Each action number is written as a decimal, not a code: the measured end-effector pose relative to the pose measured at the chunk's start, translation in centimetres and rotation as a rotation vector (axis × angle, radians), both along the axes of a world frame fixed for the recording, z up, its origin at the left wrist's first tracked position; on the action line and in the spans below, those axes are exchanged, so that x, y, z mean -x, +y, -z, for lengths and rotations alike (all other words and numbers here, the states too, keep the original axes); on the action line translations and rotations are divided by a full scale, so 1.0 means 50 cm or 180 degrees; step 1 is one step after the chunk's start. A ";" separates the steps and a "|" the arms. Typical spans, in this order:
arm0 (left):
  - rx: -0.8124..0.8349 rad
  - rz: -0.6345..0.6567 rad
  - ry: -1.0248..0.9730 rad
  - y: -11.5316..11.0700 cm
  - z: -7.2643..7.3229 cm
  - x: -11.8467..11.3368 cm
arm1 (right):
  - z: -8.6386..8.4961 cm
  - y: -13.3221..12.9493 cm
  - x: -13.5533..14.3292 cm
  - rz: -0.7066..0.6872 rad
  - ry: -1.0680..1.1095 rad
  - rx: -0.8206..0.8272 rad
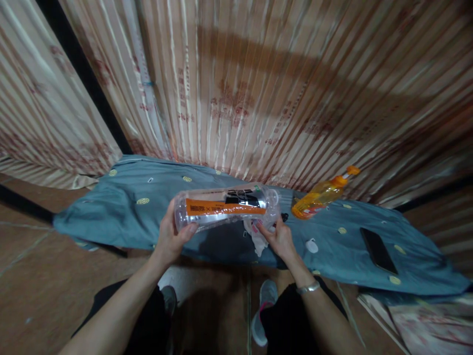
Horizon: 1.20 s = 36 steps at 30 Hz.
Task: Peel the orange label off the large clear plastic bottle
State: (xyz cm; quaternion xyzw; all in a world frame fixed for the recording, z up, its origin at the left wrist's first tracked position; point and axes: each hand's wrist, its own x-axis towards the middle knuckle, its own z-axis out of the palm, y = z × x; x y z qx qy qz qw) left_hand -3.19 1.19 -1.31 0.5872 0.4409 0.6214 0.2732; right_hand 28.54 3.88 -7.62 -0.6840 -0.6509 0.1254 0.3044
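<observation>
A large clear plastic bottle [221,204] with an orange, black and silver label lies sideways in the air above the blue-green cloth. My left hand [173,231] is closed round its base end, thumb along the lower side. At the other end, my right hand [279,236] grips the bottle near its narrow neck. Beneath the right fingers hangs a crumpled white tissue [257,239] with pink marks; I cannot tell whether the hand holds it or it rests on the cloth. Close by lies a small white round object [311,245].
An orange pump bottle [320,197] leans on the blue-green cloth [129,217] to the right. A black phone [379,250] lies farther right. Behind hangs a striped curtain [236,98], with a dark pole [84,74] at the left. My feet are on the floor below.
</observation>
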 end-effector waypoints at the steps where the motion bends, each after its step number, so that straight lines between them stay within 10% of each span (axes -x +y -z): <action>1: -0.0006 -0.0001 0.0001 0.000 0.000 0.000 | 0.001 0.000 -0.001 -0.0010 0.0014 -0.0027; 36: 0.0114 -0.0020 -0.0223 -0.001 -0.016 -0.016 | -0.009 -0.004 0.000 0.0056 -0.0054 -0.0037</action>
